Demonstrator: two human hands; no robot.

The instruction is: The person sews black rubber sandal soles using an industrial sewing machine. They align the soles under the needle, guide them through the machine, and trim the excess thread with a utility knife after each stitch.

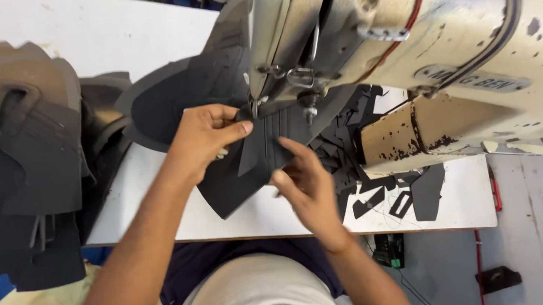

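Note:
A dark grey cut piece of material (265,149) with stitched lines lies under the needle (255,105) of a worn cream sewing machine (400,52). My left hand (202,137) pinches the piece's upper left edge close to the needle. My right hand (306,184) holds its lower right side with fingers spread over it. The piece hangs off the post of the machine above the white table (147,205).
A tall stack of dark cut pieces (34,155) fills the left side. More dark pieces (185,89) lie behind my left hand. Small black offcuts (393,199) are scattered under the machine arm on the right. The table's front edge runs near my lap.

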